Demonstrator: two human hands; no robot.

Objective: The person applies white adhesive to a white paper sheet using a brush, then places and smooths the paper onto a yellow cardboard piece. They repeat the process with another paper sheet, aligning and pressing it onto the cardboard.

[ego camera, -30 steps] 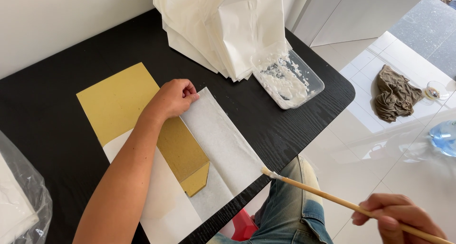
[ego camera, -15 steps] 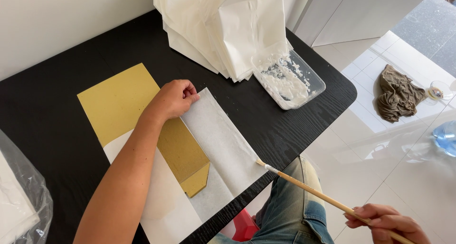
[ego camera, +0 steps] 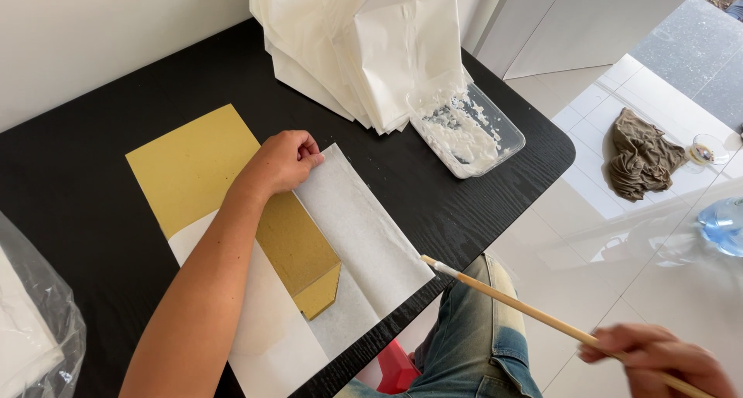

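Left hand pinning a white paper strip while the right hand is bringing a brush to its near corner.

The left hand, fingers curled, is pressing down the far end of the white paper strip, keeping it flat over the gold card. The right hand is gripping a wooden brush by its tail, tip touching the strip's near corner at the surface edge. Beyond the strip, a clear tray of white paste is sitting beside stacked white paper bags. Right of the strip, a brown rag is lying on the pale tiled floor.
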